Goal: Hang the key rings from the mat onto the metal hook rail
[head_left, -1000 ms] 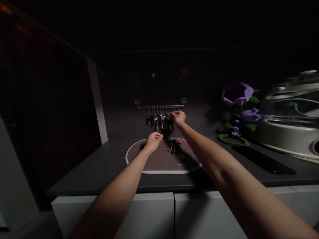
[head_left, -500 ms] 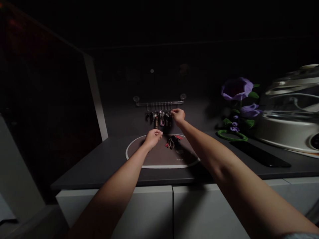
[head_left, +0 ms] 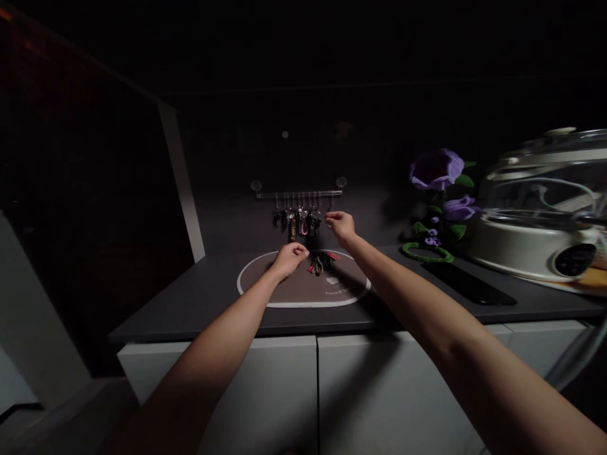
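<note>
Several keys and key rings (head_left: pixel 303 221) hang from hooks on a clear rail (head_left: pixel 298 194) on the dark wall; one bears a brown tag, another a pink loop. Just right of the hanging keys, apart from them, my right hand (head_left: pixel 341 226) is raised, its fingertips slightly parted and nothing visible between them. My left hand (head_left: pixel 289 260) hovers over the brown mat (head_left: pixel 294 294), below the brown tag, its fingers curled together with nothing showing in them. A small pile of dark keys with red pieces (head_left: pixel 322 261) lies on the mat, right of my left hand.
The dark counter (head_left: pixel 165 309) tops white cabinets (head_left: pixel 279 385). On the right are purple flowers (head_left: pixel 439 170) with a green ring base (head_left: pixel 427 254), a flat black object (head_left: pixel 467 283) and a cream appliance with a clear cover (head_left: pixel 516 246).
My right hand has come away from the rightmost hanging keys, leaving a small gap. The left hand has hardly moved. The camera view has shifted slightly to the right.
</note>
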`<action>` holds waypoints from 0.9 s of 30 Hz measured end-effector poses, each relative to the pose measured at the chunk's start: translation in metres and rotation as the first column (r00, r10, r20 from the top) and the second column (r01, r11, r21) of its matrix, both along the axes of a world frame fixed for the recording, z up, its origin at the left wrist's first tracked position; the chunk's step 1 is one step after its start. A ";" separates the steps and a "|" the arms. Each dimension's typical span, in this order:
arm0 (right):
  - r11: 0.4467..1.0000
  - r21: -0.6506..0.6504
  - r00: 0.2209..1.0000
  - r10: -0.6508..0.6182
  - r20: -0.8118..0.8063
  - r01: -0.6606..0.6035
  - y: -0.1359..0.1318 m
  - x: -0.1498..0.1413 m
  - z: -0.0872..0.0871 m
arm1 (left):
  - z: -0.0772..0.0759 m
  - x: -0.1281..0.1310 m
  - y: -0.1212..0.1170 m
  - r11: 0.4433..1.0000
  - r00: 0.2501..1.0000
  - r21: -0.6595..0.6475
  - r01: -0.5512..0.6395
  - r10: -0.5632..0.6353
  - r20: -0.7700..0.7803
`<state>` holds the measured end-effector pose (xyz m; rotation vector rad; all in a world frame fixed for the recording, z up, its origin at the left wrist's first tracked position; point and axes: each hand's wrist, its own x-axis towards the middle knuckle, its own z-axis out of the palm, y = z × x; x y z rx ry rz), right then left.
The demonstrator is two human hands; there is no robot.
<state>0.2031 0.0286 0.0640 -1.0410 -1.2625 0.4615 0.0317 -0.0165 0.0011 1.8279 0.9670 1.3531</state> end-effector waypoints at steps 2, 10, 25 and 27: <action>0.997 -0.052 0.993 0.058 -0.099 -0.064 -0.013 0.002 -0.006 | 0.001 0.001 -0.003 1.000 1.000 0.016 -0.015 0.015 -0.020; 0.974 -0.162 0.963 0.120 -0.240 -0.162 -0.059 0.012 -0.044 | 0.007 0.021 -0.006 0.998 0.967 0.015 -0.054 0.056 -0.248; 0.975 0.024 0.779 -0.191 0.598 0.221 -0.054 0.023 -0.062 | 0.007 0.019 -0.012 0.991 0.796 0.132 -0.028 0.102 -0.597; 0.975 0.034 0.764 -0.192 0.615 0.218 -0.053 0.022 -0.063 | 0.007 0.013 -0.011 0.988 0.818 0.149 -0.031 0.111 -0.564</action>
